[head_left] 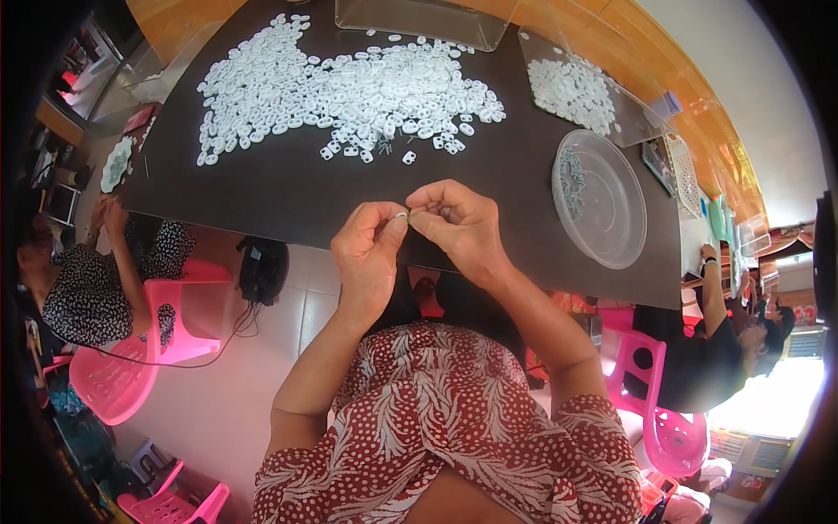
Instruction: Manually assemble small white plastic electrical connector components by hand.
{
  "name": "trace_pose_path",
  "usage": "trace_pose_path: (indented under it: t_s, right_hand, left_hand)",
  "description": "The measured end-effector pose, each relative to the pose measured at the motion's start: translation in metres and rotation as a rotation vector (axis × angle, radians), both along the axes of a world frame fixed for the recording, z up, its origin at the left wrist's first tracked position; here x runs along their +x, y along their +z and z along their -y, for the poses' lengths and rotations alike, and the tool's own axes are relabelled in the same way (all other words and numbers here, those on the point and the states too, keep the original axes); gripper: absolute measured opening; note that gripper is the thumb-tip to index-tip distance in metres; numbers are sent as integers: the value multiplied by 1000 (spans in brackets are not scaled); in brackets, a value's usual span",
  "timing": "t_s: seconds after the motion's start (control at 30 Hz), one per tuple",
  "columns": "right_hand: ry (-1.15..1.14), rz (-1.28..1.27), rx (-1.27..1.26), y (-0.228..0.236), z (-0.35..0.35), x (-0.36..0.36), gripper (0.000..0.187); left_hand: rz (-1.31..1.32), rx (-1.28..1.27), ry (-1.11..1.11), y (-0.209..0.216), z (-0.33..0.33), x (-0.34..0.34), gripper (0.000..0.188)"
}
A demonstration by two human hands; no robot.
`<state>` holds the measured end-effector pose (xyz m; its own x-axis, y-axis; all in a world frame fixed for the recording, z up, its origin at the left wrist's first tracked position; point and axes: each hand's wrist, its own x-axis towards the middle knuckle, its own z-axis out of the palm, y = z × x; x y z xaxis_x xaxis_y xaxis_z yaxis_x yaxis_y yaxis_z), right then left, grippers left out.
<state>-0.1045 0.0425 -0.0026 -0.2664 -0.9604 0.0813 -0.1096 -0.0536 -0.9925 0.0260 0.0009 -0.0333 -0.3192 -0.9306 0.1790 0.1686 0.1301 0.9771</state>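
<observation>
My left hand (368,253) pinches a small white plastic piece (401,215) between thumb and finger, just over the table's near edge. Close against it, the fingertips of my right hand (458,225) are pressed together; what they hold, if anything, is too small to make out. Beyond both hands a wide heap of small white oval pieces with holes (375,87) spreads over the dark table (288,188). A few white pieces and some thin grey bits (385,146) lie at the heap's near side. To the right, a round transparent tray (615,236) holds small grey metal pieces (572,182).
At the far right a transparent bin (635,131) contains more white pieces. Another transparent box (428,22) stands at the far edge. A person (92,271) sits at the left near a pink chair (118,375); another person (698,358) is at the right. A cable (249,323) hangs to the floor.
</observation>
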Motion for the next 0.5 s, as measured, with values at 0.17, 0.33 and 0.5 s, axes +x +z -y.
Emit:
trace_pose_path:
  t_s: [0.17,0.33,0.5]
  right_hand:
    - [-6,27,-43,-4,-1,2,13]
    - [-15,38,-32,-2,1,3,13]
    - [-25,10,-15,-2,2,2,12]
  left_hand:
    - [-50,58,-15,7,0,3,4]
    - [85,-205,109,7,-1,-1,6]
    - [100,-167,100,3,0,-2,7]
